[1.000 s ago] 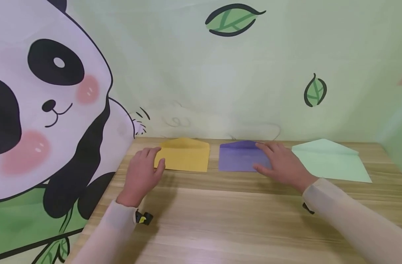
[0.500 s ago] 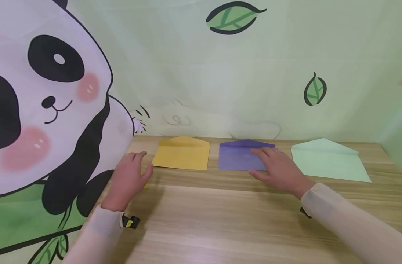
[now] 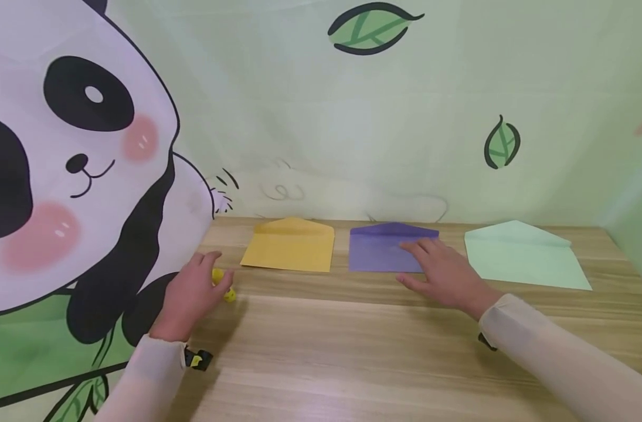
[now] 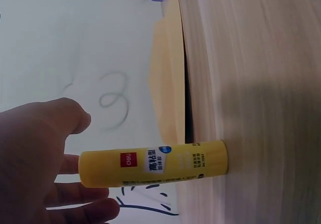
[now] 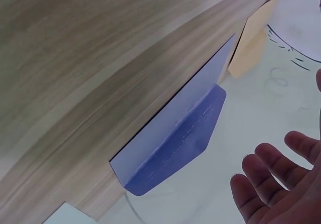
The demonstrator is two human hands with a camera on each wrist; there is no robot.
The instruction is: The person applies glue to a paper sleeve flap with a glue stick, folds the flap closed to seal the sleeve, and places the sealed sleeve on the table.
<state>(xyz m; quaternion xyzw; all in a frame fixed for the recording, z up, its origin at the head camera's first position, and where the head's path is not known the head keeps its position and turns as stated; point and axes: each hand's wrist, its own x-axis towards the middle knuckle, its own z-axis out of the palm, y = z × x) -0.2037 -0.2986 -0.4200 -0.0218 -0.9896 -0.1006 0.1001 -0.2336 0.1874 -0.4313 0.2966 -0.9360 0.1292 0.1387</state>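
Observation:
A yellow glue stick (image 4: 150,164) stands upright on the table near its left edge. My left hand (image 3: 191,296) is around its top, thumb apart from the fingers, and hides part of it in the head view. In the left wrist view a gap shows between the thumb (image 4: 75,116) and the stick. My right hand (image 3: 444,272) hovers with relaxed fingers and overlaps the lower right of a purple envelope (image 3: 376,255) in the head view. That envelope lies with its flap raised, and in the right wrist view the fingers (image 5: 273,171) hold nothing.
Along the back of the wooden table (image 3: 321,351) lie a yellow envelope (image 3: 289,252) on the left and a pale green envelope (image 3: 526,261) on the right, flaps unfolded. A cloth backdrop (image 3: 299,105) with a panda and leaves rises behind the table.
My left hand has moved left and nearer, away from the yellow envelope to the glue stick, which now shows more. The right hand has drifted slightly left over the purple envelope.

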